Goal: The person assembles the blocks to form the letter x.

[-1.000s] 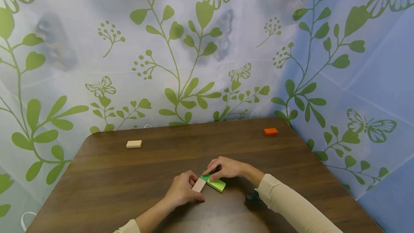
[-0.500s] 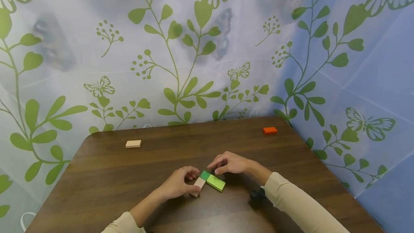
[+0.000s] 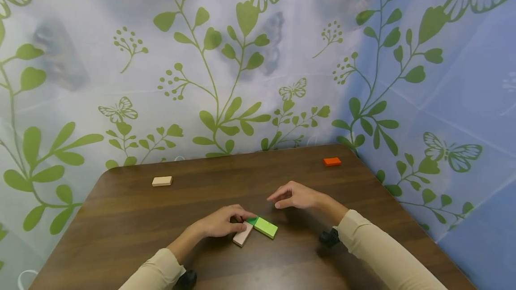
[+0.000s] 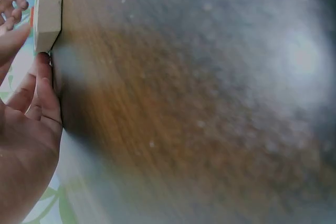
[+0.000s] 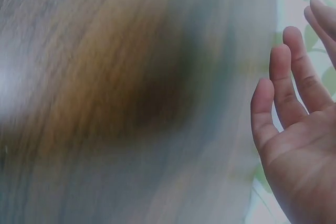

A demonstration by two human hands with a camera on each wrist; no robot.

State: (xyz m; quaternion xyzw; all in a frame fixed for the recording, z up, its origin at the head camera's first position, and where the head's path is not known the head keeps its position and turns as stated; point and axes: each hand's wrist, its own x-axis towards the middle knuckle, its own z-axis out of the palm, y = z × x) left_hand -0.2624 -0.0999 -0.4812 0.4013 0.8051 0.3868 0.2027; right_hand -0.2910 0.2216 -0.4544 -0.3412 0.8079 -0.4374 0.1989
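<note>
Three blocks lie end to end at an angle in the head view: a pale pinkish block (image 3: 242, 235), a dark green block (image 3: 251, 221) and a lime green block (image 3: 265, 228). My left hand (image 3: 219, 221) has its index finger stretched over the green block and its thumb at the pinkish block's upper end. In the left wrist view the pale block (image 4: 49, 17) stands beside the fingers of the left hand (image 4: 29, 129). My right hand (image 3: 300, 196) hovers behind and to the right of the blocks, fingers loosely extended, touching nothing.
On the brown table (image 3: 225, 191), a beige block (image 3: 162, 181) lies at the back left and an orange-red block (image 3: 332, 161) at the back right. A leaf-patterned cloth (image 3: 201, 57) hangs behind the table.
My right hand has let go of the green and lime blocks and moved back to the right. My left hand has shifted from the pinkish block's sides, its index finger now over the green block.
</note>
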